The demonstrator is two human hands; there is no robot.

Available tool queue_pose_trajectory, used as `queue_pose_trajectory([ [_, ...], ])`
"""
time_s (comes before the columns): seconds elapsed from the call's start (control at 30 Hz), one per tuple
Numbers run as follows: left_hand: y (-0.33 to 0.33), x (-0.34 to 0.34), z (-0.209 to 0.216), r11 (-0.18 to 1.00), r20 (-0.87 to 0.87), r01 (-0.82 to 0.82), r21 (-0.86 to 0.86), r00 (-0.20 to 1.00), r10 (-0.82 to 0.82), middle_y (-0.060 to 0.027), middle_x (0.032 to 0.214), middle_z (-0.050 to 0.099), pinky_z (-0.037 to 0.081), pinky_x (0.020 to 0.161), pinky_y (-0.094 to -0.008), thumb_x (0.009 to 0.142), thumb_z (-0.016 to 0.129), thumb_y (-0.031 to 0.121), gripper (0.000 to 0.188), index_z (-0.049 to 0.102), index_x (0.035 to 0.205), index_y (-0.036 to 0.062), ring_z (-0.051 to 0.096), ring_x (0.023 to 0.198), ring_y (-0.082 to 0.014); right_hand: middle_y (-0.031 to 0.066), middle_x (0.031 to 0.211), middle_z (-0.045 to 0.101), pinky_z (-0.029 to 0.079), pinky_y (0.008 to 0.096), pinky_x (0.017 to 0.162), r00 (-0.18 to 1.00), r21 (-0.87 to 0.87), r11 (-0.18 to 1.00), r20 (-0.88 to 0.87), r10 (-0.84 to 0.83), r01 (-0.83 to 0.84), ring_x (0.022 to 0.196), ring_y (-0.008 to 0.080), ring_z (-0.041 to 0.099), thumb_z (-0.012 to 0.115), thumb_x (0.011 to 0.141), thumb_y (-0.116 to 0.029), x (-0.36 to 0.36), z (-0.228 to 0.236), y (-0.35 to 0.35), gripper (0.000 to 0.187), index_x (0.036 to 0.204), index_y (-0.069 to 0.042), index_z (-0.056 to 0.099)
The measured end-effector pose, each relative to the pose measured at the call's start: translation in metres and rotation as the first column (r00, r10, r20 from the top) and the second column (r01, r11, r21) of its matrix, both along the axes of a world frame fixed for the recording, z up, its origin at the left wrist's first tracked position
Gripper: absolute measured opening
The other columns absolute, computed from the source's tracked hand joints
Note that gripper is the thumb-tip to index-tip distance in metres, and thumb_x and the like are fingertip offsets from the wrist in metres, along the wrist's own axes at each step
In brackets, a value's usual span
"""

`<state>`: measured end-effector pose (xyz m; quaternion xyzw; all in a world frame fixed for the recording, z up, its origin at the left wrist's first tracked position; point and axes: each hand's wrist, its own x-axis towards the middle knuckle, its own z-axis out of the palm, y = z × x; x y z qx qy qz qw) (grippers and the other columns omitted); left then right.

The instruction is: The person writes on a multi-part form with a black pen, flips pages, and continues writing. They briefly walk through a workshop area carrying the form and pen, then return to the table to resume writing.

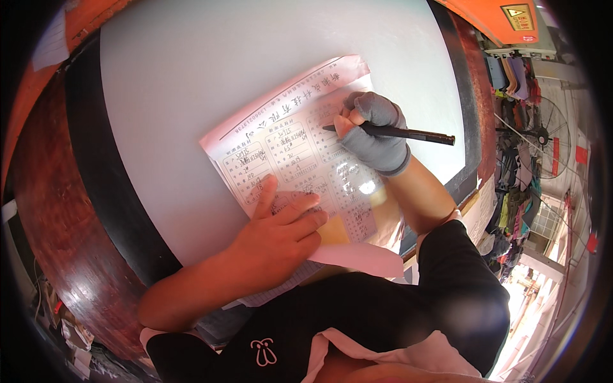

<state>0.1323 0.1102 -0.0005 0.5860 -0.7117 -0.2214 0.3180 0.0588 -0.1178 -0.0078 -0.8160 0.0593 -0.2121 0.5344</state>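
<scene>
A pinkish sheet of paper [281,110] printed with several label-like boxes lies slanted on the pale board, and some boxes carry handwriting. Spread over its lower left part is my bare left hand [284,230], fingers apart and resting on the sheet. My right hand [377,131] wears a grey fingerless glove and is closed around a black pen [421,135]. The pen's tip points left, at a box in the sheet's upper right part. Whether the tip touches the paper I cannot tell.
The pale board [172,76] has a dark border, with a reddish-brown wooden surface [70,223] to its left. Orange machine parts [485,16] stand at the far corners. A fan [539,137] and hanging cloth pieces [511,80] are at the right. Graph paper [274,290] sticks out near my body.
</scene>
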Motion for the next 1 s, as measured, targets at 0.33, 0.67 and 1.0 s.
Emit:
queue_pose_trajectory([
  [0.33, -0.0002, -0.0005, -0.0005, 1.0, 0.01, -0.007, -0.02, 1.0, 0.007, -0.0058, 0.111, 0.057, 0.016, 0.099, -0.0696, 0.075, 0.055, 0.011, 0.007, 0.058, 0.078, 0.0061, 0.045, 0.119, -0.0253, 0.0013, 0.069, 0.05, 0.042, 0.0242, 0.056, 0.999, 0.063, 0.998, -0.052, -0.012, 0.015, 0.061, 0.0101, 0.047, 0.066, 0.074, 0.001, 0.0, 0.0026, 0.0018, 0.022, 0.068, -0.006, 0.046],
  [0.67, 0.0003, -0.0039, -0.004, 0.998, 0.0, -0.05, -0.03, 0.999, 0.05, -0.0017, 0.112, 0.059, 0.005, 0.104, -0.0638, 0.072, 0.058, 0.007, 0.005, 0.056, 0.069, 0.0098, 0.046, 0.12, -0.0221, -0.0009, 0.066, 0.047, 0.04, 0.0228, 0.053, 0.999, -0.038, 0.999, 0.018, 0.04, -0.04, 0.057, 0.0069, 0.042, 0.064, 0.081, -0.003, 0.0033, 0.0012, 0.0001, 0.024, 0.071, -0.01, 0.043],
  [1.0, 0.0017, -0.0004, -0.001, 1.0, 0.002, -0.004, -0.017, 1.0, 0.004, -0.006, 0.112, 0.057, 0.015, 0.099, -0.0699, 0.075, 0.055, 0.01, 0.007, 0.059, 0.078, 0.0058, 0.044, 0.121, -0.0258, 0.002, 0.065, 0.049, 0.041, 0.0256, 0.052, 0.999, 0.021, 0.999, -0.022, 0.034, -0.033, 0.058, 0.0113, 0.045, 0.064, 0.074, 0.0, 0.0023, 0.0044, 0.001, 0.018, 0.068, -0.005, 0.047],
])
